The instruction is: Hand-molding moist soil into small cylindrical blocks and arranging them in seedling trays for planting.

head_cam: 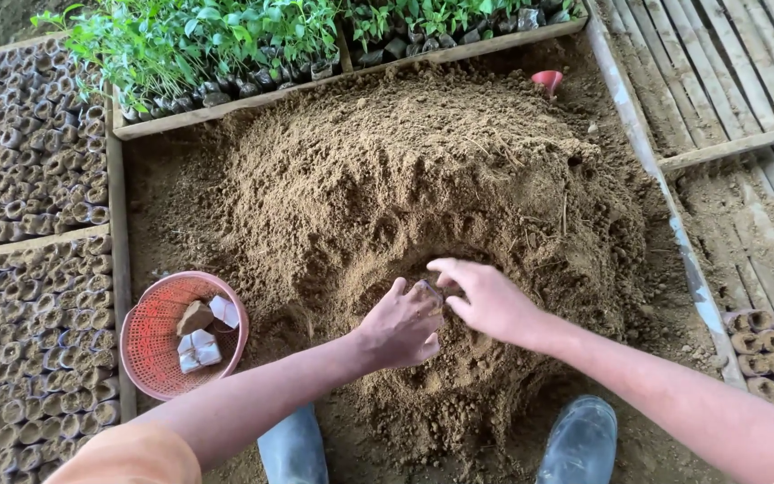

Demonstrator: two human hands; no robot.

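Your two boots (581, 439) stand at the near edge of the soil bed (127, 269), toes against the big heap of brown soil (405, 170) that fills it. Both hands meet on the heap's near slope. Your left hand (402, 324) curls around a small bag (429, 290); your right hand (485, 298), fingers bent, pinches its rim. A pink basket (150, 345) sits by the bed's left edge.

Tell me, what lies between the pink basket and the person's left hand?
In the head view, only loose brown soil lies between the pink basket and the left hand, at the lower slope of the big heap; the left forearm crosses just below it.
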